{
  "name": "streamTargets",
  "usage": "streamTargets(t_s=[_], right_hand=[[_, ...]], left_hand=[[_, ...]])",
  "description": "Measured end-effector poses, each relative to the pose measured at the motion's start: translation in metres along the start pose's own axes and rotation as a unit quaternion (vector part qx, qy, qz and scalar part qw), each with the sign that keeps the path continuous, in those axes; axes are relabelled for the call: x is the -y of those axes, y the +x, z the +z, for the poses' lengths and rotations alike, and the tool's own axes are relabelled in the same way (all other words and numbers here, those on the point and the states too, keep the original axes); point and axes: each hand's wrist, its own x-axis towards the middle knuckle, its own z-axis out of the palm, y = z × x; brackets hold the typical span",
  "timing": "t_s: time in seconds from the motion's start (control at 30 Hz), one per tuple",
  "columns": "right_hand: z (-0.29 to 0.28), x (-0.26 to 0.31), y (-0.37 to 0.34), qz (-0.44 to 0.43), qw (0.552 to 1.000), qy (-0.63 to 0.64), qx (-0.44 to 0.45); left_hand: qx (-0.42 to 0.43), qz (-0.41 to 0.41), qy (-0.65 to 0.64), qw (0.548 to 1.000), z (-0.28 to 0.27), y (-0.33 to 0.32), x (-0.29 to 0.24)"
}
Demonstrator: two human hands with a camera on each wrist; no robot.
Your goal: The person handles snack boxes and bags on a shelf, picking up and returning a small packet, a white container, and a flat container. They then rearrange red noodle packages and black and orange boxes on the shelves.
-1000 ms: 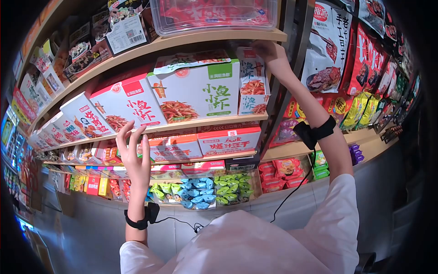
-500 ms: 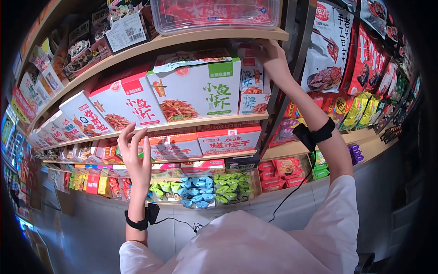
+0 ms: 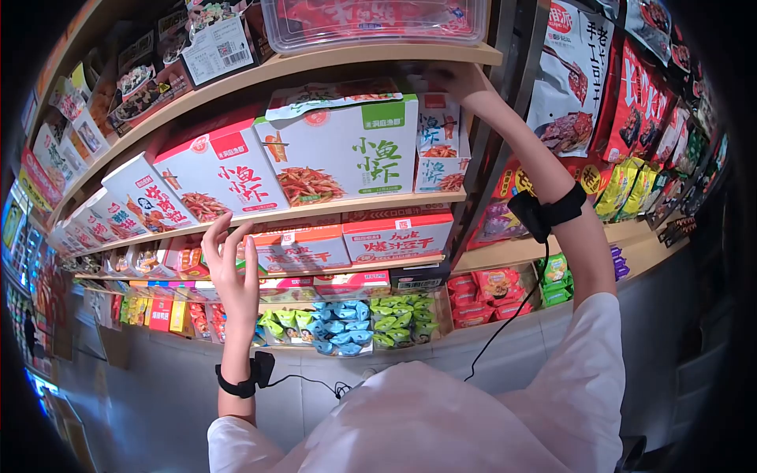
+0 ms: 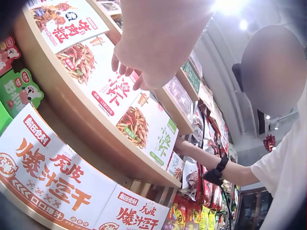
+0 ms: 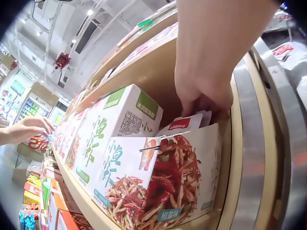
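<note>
My right hand [image 3: 467,85] reaches into the shelf's right end, above a small white display box [image 5: 187,177] printed with dried fish and chillies. In the right wrist view, its thumb and fingers curl at the tops of white snack packets [image 5: 184,123] with red labels, pinching one there; the fingertips are partly hidden. One such packet [image 3: 436,122] stands above the box's low front in the head view. My left hand [image 3: 234,268], fingers loosely bent and holding nothing, hovers before the shelf edge near a red-and-white carton [image 3: 225,177]. A green-and-white carton [image 3: 339,150] stands between the hands.
An upper shelf board [image 3: 378,65] hangs close over my right hand, carrying a clear plastic tub [image 3: 374,39]. Beside the metal upright [image 3: 516,71] hang large snack bags [image 3: 564,87]. Orange cartons [image 3: 394,239] and small blue packets [image 3: 341,327] fill lower shelves.
My right hand stays at the display box and shifts slightly; the packet standing there now sits a little lower and straighter. My left hand barely moves.
</note>
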Motion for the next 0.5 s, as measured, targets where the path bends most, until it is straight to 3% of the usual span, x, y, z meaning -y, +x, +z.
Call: streamTargets(t_s=[0.23, 0.3, 0.4, 0.5], right_hand=[[0.002, -0.005, 0.004, 0.056, 0.997, 0.038, -0.036], [0.005, -0.006, 0.003, 0.01, 0.998, 0.009, -0.069], [-0.003, -0.003, 0.008, 0.107, 0.976, 0.185, 0.03], [-0.002, 0.001, 0.007, 0.004, 0.999, 0.03, -0.038]], left_hand=[[0.016, -0.019, -0.003, 1.0, -0.003, -0.003, -0.002], [0.015, -0.021, -0.005, 1.0, -0.004, -0.002, -0.003], [0.013, -0.021, -0.022, 0.999, -0.004, -0.003, -0.002], [0.017, -0.01, -0.013, 1.0, -0.005, -0.004, -0.001]])
